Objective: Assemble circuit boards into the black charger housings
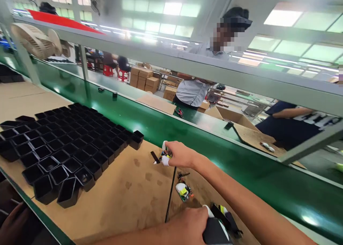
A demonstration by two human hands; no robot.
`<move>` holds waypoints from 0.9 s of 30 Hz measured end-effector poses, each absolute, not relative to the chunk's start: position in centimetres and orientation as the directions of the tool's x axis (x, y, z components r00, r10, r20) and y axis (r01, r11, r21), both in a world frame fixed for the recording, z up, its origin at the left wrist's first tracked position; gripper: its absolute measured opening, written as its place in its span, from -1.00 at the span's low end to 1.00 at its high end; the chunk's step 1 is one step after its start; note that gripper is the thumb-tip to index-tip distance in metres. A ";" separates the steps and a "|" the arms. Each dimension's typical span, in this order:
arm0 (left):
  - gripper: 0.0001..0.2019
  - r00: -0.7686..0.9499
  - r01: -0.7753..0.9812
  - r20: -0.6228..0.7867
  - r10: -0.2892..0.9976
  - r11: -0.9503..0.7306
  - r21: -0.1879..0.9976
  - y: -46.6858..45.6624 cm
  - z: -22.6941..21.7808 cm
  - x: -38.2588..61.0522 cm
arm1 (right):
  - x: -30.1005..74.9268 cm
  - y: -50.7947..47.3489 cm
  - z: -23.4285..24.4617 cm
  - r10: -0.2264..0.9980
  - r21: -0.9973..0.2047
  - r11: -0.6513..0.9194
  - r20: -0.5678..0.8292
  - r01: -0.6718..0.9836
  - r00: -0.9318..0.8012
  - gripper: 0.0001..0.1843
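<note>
My right hand (180,154) reaches across the cardboard-covered bench. Its fingertips, in white finger covers, are closed on a small circuit board (166,154) with coloured parts; a dark strip (154,157) sticks out beside it. Lower down, my left hand (191,220) wraps round a black plastic case (216,231) that shows a pale edge and is cut off by the bottom of the view. Between my hands lies another circuit board (183,192) with a yellow component and a white patch. Right of my left hand are more dark parts (232,223) with a yellow piece, partly hidden.
Many open black cases (72,155) stand in packed rows at left. A green conveyor belt (214,148) runs behind the cardboard (120,202). Overhead crosses a metal rail (150,55), with a fan (33,41) at left. Across the belt are two people, cartons (144,77) and pliers (179,112).
</note>
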State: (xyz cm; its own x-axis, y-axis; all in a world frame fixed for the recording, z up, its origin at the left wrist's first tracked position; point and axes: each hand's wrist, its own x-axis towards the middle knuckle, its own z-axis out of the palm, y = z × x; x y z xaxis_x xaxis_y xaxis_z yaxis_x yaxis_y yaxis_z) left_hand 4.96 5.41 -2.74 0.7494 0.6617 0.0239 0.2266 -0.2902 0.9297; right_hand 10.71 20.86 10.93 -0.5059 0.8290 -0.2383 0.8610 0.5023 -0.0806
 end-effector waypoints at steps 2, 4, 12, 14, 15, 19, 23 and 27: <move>-0.26 0.748 0.246 0.033 0.663 -0.323 0.914 4.4 -2.1 4.1 | 11.1 17.6 10.8 0.806 -0.105 0.519 -0.271 0.849 -0.526 -0.67; -0.34 0.752 0.269 0.037 0.658 -0.356 0.895 3.8 -1.4 3.5 | 10.8 14.9 10.3 0.787 -0.134 0.532 -0.286 0.836 -0.546 -0.63; -0.47 0.755 0.083 0.153 0.638 -0.324 0.942 3.1 -0.4 2.6 | 12.9 8.5 11.9 0.839 -0.175 0.510 -0.116 0.842 -0.532 -0.67; -0.53 0.742 0.070 0.138 0.656 -0.281 0.957 3.0 -0.2 2.3 | 15.6 5.8 13.1 0.884 -0.161 0.467 0.046 0.870 -0.466 -0.71; -0.52 0.724 0.055 0.139 0.675 -0.257 0.965 2.9 -0.1 2.2 | 17.0 4.1 13.3 0.868 -0.156 0.484 0.212 0.861 -0.449 -0.71; -0.51 0.587 -0.031 0.127 0.799 -0.135 0.990 1.8 0.0 1.9 | 20.5 -3.4 11.0 0.691 -0.141 0.510 0.655 0.848 -0.307 -0.69; -0.48 0.539 -0.175 0.033 0.841 0.073 0.982 0.1 -0.4 2.0 | 20.1 -8.1 6.5 0.764 -0.222 0.455 0.595 0.862 -0.250 -0.38; -0.41 0.366 -0.160 -0.005 0.931 0.069 0.985 -0.7 -0.8 2.3 | 18.9 -8.7 3.5 0.826 -0.377 0.365 0.552 0.851 -0.110 -0.19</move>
State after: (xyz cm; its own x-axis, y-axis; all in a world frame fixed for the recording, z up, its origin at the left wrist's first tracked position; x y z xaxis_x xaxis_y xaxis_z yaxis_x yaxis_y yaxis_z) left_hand 2.31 -0.71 -0.79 0.3662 0.9305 -0.0052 -0.1604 0.0687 0.9847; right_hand 18.88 -8.66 3.48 -0.1100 0.8263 0.5524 0.8514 0.3651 -0.3766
